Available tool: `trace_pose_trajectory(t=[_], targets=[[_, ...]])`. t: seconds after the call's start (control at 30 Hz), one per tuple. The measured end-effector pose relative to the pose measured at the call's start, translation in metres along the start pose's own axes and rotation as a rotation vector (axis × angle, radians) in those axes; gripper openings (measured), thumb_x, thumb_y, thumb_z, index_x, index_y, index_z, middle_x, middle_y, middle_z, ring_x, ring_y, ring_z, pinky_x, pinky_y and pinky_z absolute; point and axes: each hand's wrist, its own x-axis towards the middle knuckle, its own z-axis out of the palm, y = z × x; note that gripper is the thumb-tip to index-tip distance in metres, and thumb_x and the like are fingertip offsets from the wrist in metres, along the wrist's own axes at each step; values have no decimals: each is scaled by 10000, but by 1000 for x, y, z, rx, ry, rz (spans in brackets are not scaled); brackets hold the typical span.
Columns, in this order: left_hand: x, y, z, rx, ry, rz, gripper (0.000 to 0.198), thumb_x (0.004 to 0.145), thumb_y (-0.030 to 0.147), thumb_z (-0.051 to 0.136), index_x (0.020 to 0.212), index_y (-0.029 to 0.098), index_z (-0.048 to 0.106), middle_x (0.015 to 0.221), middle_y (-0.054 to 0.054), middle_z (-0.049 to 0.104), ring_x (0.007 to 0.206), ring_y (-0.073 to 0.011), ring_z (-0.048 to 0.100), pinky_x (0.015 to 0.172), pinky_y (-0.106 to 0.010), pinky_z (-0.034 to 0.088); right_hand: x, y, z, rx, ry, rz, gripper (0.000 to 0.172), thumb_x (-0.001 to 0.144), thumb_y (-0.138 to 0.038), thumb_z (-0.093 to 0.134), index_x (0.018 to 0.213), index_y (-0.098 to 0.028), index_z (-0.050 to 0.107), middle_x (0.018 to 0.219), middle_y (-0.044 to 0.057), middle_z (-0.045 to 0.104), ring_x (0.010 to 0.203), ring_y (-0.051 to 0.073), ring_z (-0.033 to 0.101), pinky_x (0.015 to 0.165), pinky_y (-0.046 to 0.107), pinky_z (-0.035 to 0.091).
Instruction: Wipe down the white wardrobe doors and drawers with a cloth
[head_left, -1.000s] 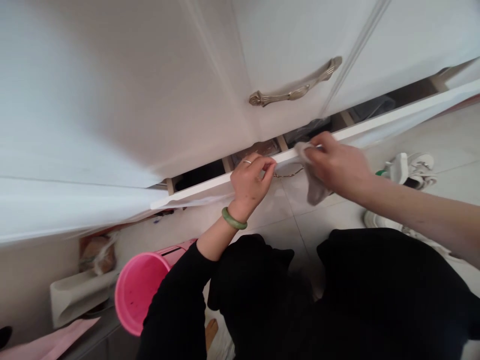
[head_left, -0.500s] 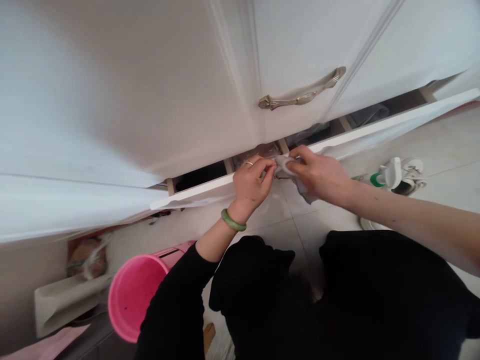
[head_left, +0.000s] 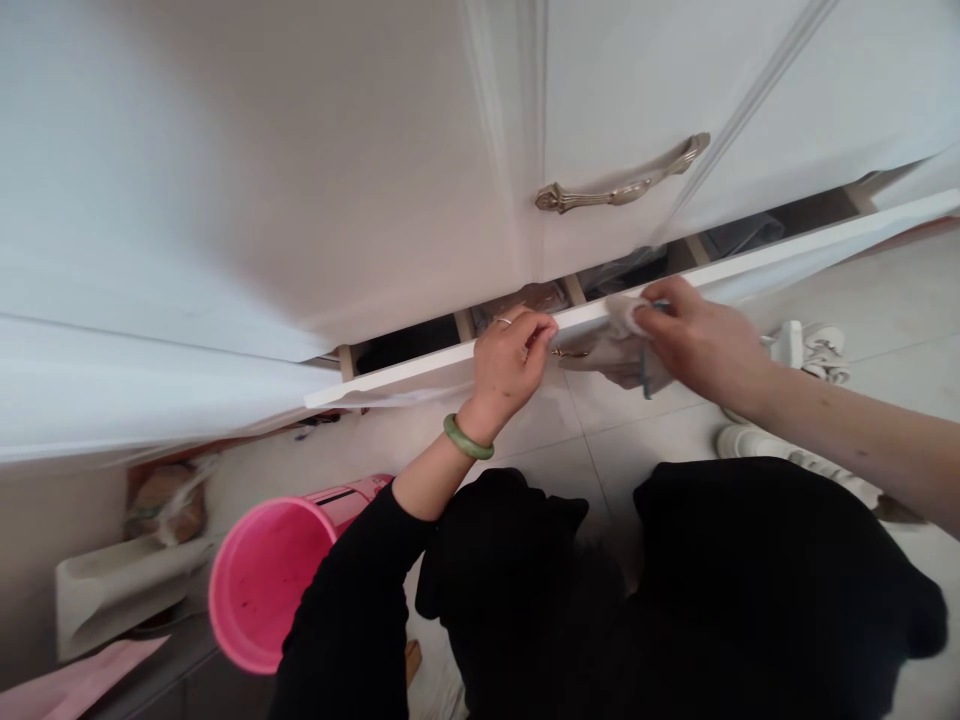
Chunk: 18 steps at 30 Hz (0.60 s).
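A long white drawer (head_left: 397,375) is pulled out a little below the white cabinet doors. My left hand (head_left: 510,365), with a ring and a green bangle, has its fingers closed at the drawer's top edge; thumb and forefinger nearly meet, and the fingertips are partly hidden. To its right, my right hand (head_left: 697,335) is closed around a crumpled greyish cloth (head_left: 611,355) with a blue edge, which hangs in front of the drawer front. Dividers split the drawer into several compartments, with a dark item and plastic-wrapped things (head_left: 536,298) inside.
An ornate metal handle (head_left: 622,195) juts from the cabinet door above. On the floor at left stands a pink bucket (head_left: 262,590), near a white container (head_left: 127,590). White shoes (head_left: 825,350) lie on the tiles at right. My dark-clothed knees (head_left: 780,530) are close below.
My right hand has moved right along the drawer with the cloth, away from my left hand. More of the cloth now hangs in view. My left hand stays at the drawer edge.
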Motion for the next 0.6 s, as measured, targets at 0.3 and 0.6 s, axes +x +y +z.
trace_pose_trajectory(t=[0.3, 0.6], targets=[[5, 4, 2, 45, -8, -19, 193, 1092, 287, 596, 967, 227, 730, 897, -9, 727, 783, -151, 631, 736, -304, 452, 10, -19, 5, 84, -34, -55, 431, 1019, -248, 396, 1299, -214, 722, 1447, 162, 655, 786, 192, 601, 594, 319, 210], [17, 10, 13, 72, -46, 68, 143, 1054, 232, 640, 912, 220, 646, 938, -12, 708, 716, -127, 587, 686, -283, 442, -13, 41, -3, -3, 51, 185, 409, 977, -253, 419, 1248, -207, 721, 1452, 165, 658, 846, 235, 627, 615, 321, 256]])
